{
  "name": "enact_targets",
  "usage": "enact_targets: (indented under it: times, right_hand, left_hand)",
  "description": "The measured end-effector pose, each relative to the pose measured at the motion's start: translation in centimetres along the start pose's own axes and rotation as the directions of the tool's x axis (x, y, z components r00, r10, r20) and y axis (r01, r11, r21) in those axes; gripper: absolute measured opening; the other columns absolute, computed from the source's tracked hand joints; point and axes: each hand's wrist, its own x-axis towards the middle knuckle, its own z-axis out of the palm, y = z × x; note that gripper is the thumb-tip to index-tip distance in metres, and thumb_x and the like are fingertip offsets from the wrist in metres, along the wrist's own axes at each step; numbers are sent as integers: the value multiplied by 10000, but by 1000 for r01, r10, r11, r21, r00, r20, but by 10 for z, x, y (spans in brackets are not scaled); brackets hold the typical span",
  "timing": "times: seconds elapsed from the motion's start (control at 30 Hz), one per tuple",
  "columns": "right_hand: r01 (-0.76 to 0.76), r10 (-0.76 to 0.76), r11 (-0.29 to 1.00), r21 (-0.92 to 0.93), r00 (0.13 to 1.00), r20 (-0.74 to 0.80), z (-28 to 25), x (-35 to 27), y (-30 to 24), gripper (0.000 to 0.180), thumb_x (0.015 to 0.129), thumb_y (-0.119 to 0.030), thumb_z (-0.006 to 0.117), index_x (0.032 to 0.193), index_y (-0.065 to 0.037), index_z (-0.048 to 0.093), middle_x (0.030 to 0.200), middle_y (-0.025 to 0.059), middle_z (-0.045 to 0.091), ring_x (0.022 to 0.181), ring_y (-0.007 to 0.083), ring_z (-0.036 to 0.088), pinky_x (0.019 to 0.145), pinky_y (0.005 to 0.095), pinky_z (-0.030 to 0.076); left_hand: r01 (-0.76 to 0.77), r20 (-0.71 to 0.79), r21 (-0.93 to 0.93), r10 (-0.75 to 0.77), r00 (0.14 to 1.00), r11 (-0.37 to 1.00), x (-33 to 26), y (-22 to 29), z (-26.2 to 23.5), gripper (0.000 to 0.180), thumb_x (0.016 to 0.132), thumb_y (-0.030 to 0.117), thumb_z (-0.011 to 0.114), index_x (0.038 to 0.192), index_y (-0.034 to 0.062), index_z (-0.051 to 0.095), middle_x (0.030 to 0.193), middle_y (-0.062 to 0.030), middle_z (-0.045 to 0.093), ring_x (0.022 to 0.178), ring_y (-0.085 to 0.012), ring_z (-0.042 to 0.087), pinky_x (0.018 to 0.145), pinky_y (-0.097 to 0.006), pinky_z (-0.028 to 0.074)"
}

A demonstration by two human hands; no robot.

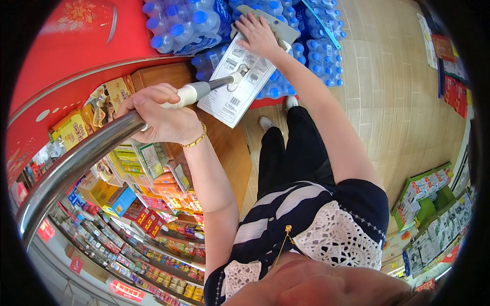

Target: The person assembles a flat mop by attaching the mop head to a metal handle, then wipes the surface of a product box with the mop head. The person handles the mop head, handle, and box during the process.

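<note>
Slipping is probably the big worry here. The pole (122, 127) is gripped by just the left hand (161, 109), fingers wrapped around it near the white collar (188, 95), and a long stretch of metal is left sticking out behind. If that end gets knocked, the tip (235, 78) could be swung sideways and the package (252, 80) scuffed or bent. Whether the tip is touching the package or just held in front can't be made out.

The package is tilted above the water packs (191, 23), with the right hand (258, 35) spread across its top end by a grey plate (284, 31). Whether it's being pinched or only pressed can't be told; if it's only pressed, the package could be slid off. Hands are well apart, btw.

Count: one pole, one package, one plate, one teal stick (322, 24), one bracelet (195, 137), two shoes (265, 123). Several water packs, too overlapped to be counted properly.
</note>
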Motion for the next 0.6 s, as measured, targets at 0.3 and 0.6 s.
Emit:
enact_targets:
  times: [0.3, 0.6]
  right_hand:
    - [43, -91, 963, 268, 981, 170, -36, -113, -49, 569, 869, -329, 497, 1346, -35, 399, 1411, 146, 370, 1340, 326, 279, 1109, 445, 176]
    - [-66, 65, 995, 75, 998, 11, -2, 1, 12, 514, 856, -196, 495, 1347, -70, 407, 1387, 130, 408, 1317, 303, 328, 1087, 434, 260]
  left_hand:
    - [3, -87, 23, -1, 996, 1000, 6, -1, -22, 40, 881, 52, 463, 874, 67, 427, 519, -55, 439, 367, -121, 386, 360, -256, 360]
    - [-6, -82, -8, 5, 997, 1000, 6, -6, -43, 147, 913, 144, 452, 782, 95, 408, 502, -27, 413, 362, -107, 401, 363, -259, 350]
